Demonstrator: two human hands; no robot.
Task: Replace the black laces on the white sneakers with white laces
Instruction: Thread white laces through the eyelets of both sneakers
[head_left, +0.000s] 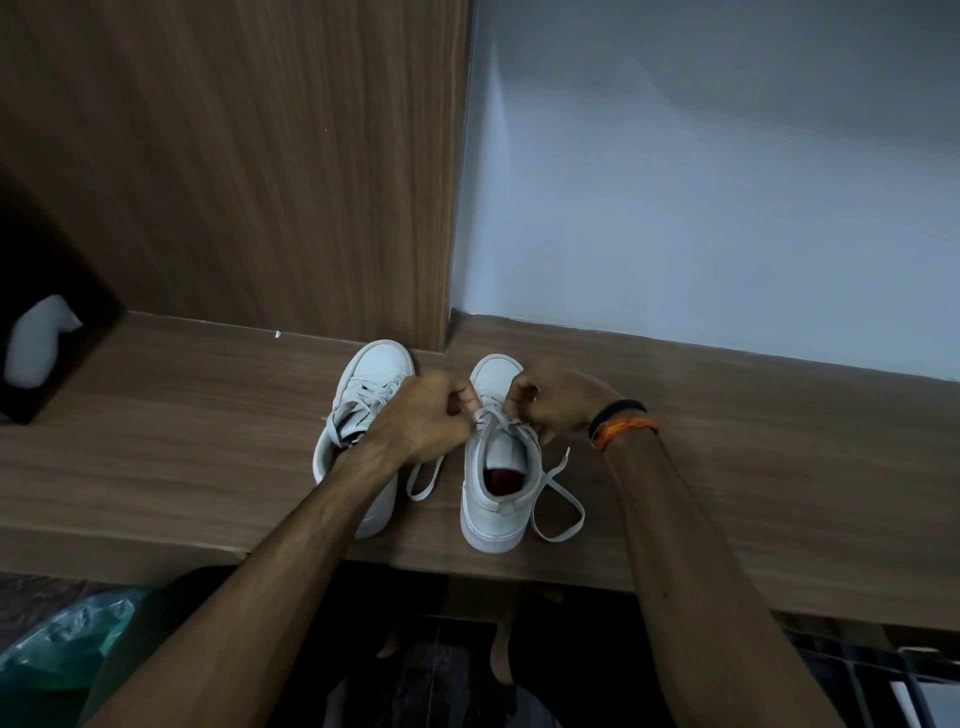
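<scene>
Both hands are curled tight over the right sneaker (493, 493), which stands on the wooden table (727, 467) beside the left sneaker (371, 374). The left hand (421, 421) pinches the white lace (561, 499) near the top eyelets; the right hand (550, 400) pinches it from the other side. Loose lace ends trail onto the table on both sides of the shoe.

Two sneakers side by side on a wooden shelf, toes pointing away

The left sneaker (363, 415) stands just beside the right sneaker (496, 467) on the shelf (727, 467), with an upright panel (260, 156) behind the left one and a wall (727, 182) behind the right. Both hands meet over the right sneaker's laces (498, 418): left hand (426, 415), right hand (550, 397). Lace ends trail on either side. Far left sits what may be a bag (36, 343).
</scene>
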